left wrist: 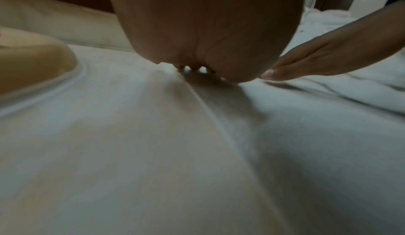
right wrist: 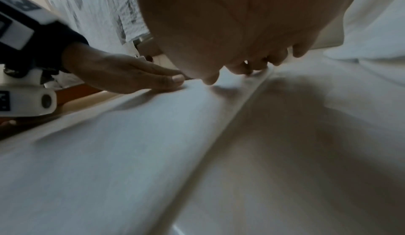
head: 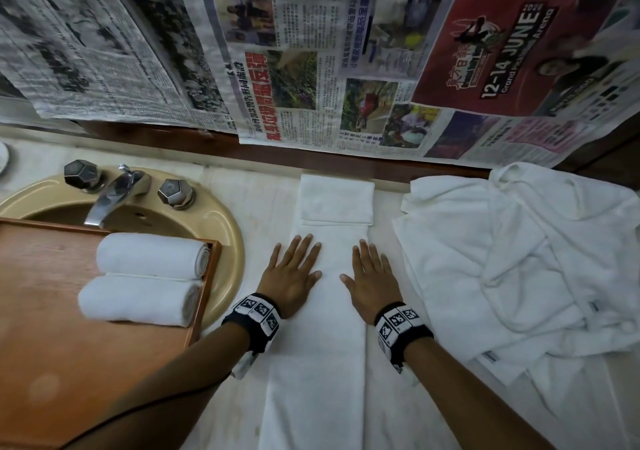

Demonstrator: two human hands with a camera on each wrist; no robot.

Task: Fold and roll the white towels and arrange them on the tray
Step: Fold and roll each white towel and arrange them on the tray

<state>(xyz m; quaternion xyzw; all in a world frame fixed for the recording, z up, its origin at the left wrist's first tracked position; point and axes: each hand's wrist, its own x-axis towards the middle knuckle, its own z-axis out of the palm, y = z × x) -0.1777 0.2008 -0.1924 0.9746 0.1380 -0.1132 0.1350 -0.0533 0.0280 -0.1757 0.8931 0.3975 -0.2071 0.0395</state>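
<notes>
The pale surface (head: 242, 193) carries a long folded towel (head: 318, 345) at centre and crumpled white towels (head: 519, 259) at right.

left hand (left wrist: 203, 30) flat on white towel (left wrist: 219, 152) | right hand (left wrist: 324, 60) flat beside it | beige sink rim (left wrist: 43, 62) at left

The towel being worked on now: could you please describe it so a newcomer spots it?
Right of the beige sink, a long folded towel lies flat under both hands. Unlike the rolled towels on the tray and the crumpled pile, it's a narrow strip.
</notes>
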